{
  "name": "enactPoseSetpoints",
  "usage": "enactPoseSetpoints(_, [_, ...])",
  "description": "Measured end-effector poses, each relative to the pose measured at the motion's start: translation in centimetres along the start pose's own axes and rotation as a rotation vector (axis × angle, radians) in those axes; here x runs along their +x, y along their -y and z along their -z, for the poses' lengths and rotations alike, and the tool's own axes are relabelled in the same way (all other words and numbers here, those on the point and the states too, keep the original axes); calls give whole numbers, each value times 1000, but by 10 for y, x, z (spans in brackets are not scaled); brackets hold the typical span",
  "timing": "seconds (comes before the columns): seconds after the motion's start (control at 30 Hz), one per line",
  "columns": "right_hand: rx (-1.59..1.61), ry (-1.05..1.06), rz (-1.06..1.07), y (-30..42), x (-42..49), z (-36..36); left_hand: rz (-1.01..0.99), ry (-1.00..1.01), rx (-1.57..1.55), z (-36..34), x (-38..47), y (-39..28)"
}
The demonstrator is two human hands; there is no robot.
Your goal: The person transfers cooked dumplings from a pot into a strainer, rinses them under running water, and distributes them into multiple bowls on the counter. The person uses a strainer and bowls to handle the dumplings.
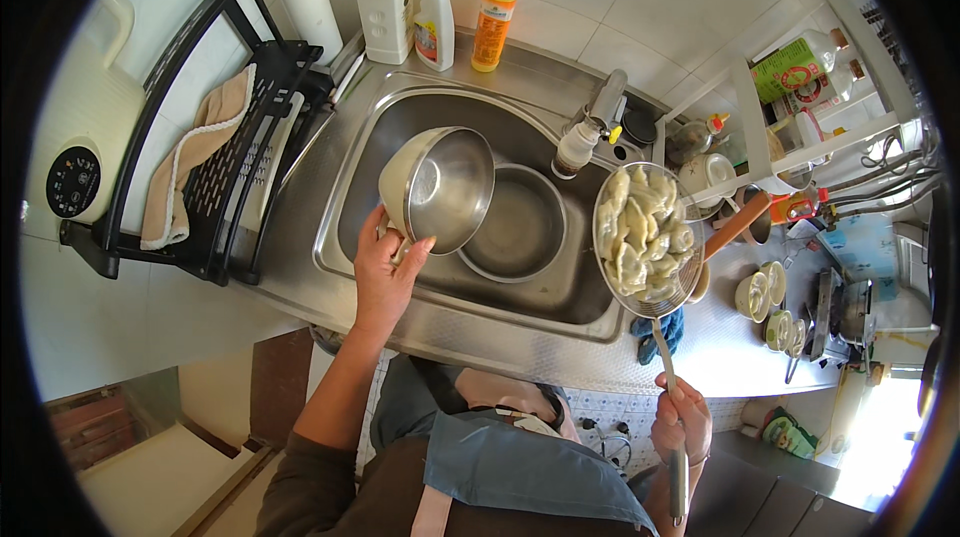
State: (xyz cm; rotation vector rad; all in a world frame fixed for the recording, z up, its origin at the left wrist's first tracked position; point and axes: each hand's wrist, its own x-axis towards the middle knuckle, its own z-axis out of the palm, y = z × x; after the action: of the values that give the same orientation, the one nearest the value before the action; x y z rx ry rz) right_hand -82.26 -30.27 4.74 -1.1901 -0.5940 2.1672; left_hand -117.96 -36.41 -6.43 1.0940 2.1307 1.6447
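Note:
My left hand (386,263) grips the side of a steel-lined bowl with a cream outside (450,188), tilted over the sink (360,162). Beneath and to its right, a round metal pan (525,225) rests in the basin. In my right hand (681,417) is the metal handle of a wire skimmer (658,323). The skimmer's basket, heaped with dumplings (645,229), is held over the sink's right edge. The faucet (604,105) stands behind the basin, just left of the skimmer.
A black dish rack (277,79) with a tan cloth (199,154) stands left. Soap and cleaner bottles (493,19) line the back ledge. On the right are a blue cloth (660,334), several small bowls (752,297), a white shelf (757,124) and a stove (829,315).

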Motion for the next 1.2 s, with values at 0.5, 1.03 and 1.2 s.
enactPoseSetpoints(0.5, [61, 63, 88, 10, -10, -8, 20, 21, -29, 0, -1, 0])
enactPoseSetpoints(1.03, [-24, 65, 147, 17, -17, -14, -32, 18, 2, 0, 1, 0])
enactPoseSetpoints(1.2, [-93, 64, 184, 17, -10, -18, -92, 15, 62, -1, 1, 1])
